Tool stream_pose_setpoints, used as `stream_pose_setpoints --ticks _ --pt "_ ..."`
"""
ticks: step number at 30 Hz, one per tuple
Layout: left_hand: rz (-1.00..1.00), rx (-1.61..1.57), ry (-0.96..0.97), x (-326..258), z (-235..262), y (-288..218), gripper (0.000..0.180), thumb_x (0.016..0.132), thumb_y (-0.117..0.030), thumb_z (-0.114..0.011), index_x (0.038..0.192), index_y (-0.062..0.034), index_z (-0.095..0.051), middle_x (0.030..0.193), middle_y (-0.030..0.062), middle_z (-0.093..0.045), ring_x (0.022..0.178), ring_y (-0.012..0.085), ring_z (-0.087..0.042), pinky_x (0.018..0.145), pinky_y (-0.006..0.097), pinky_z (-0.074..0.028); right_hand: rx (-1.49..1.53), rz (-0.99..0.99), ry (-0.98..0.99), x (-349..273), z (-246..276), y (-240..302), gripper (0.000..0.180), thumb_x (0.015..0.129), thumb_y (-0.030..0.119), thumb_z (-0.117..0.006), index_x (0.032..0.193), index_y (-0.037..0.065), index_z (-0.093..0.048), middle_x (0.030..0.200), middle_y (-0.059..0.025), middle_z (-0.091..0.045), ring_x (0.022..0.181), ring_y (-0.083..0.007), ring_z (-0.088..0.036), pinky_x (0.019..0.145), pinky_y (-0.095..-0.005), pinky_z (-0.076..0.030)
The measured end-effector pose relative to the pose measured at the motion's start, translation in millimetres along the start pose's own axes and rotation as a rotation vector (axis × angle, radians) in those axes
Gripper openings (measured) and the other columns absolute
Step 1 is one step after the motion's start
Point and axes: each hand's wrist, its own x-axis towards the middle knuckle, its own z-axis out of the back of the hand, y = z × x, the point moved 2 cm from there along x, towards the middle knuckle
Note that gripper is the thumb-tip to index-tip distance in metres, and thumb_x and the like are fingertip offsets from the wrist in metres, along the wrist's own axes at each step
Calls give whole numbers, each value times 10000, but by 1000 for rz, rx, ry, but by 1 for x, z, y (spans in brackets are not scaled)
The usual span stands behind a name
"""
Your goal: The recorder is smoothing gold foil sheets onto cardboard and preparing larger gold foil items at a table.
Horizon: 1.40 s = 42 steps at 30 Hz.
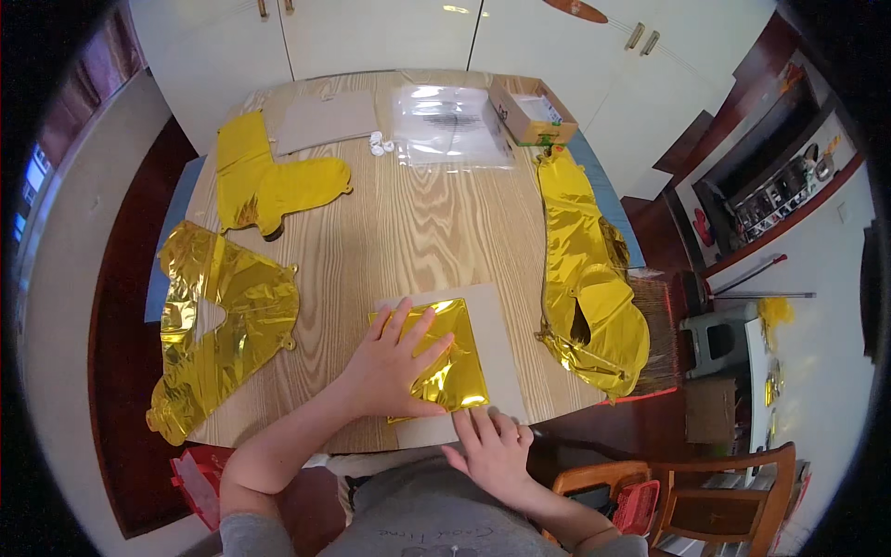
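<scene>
A gold foil balloon (pixel 464 357), folded into a flat square, lies on a grey-beige cardboard sheet (pixel 506 371) at the near edge of the table. Spread across the foil's left part, my left hand (pixel 394 362) presses down with its fingers apart. My right hand (pixel 494 455) rests at the sheet's near edge, just below the foil, fingers stretched out and thumb apart; nothing shows in it. Unfolded gold foil balloons lie around: one at the left (pixel 237 311), another at the far left (pixel 269 188), and foil along the right edge (pixel 594 316).
At the back of the table are more cardboard sheets (pixel 325 121), small white rolls (pixel 380 145), clear plastic bags (pixel 445 135) and an open cardboard box (pixel 543 128) with white contents. A wooden chair (pixel 733 506) stands at the lower right, near a grey stool (pixel 719 339).
</scene>
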Motion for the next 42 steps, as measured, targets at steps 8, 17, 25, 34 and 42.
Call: stream_pose_setpoints --ticks 8,17,25,34,42 --pt "17 11 22 -1 0 0 950 726 -760 -589 1455 -173 -432 1509 241 -320 1403 496 -206 1144 612 -144 33 -7 -31 -2 -2 -2 554 794 549 -641 1230 211 -591 1180 1 -557 1078 -198 -480 874 -414 -302" --pt "-7 7 -21 -1 -1 1 956 710 -767 -601 1434 -160 -461 1487 251 -348 1386 508 -227 1129 625 -164 83 -24 -36 -6 1 -9 575 789 506 -654 1230 140 -602 1198 -2 -574 1069 -192 -479 888 -400 -305" --pt "-27 2 -66 -3 0 1 953 708 -761 -612 1421 -143 -475 1473 258 -364 1368 512 -262 1114 634 -190 96 -82 -90 -12 -1 -10 572 787 477 -666 1231 120 -612 1236 -6 -565 1091 -222 -447 923 -409 -301" --pt "-44 10 -100 -4 -3 2 946 716 -760 -601 1420 -140 -476 1471 258 -368 1358 514 -277 1102 642 -206 129 126 -30 0 0 -26 583 789 454 -676 1244 99 -593 1317 -30 -574 1227 -200 -516 905 -379 -336" --pt "-35 -3 -114 -6 -4 4 938 725 -771 -571 1431 -162 -472 1481 244 -373 1373 518 -267 1120 631 -177 133 245 -30 12 8 -26 493 811 424 -665 1218 147 -627 1199 19 -609 1141 -138 -548 904 -379 -333"
